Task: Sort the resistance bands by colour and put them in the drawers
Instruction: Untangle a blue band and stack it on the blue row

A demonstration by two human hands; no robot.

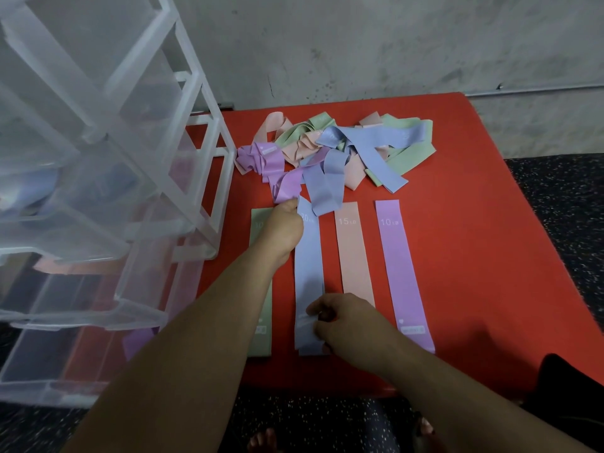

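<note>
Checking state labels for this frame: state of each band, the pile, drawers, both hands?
blue band: flat, held at both ends
left hand: pinches its far end
right hand: pinches its near end
green band: flat, partly hidden
pink band: flat, untouched
purple band: flat, untouched
pile: tangled, mixed colours
drawers: pulled open

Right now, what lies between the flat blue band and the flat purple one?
In the head view, the pink band marked 15 LB lies between the blue band and the purple band, apart from both.
</note>
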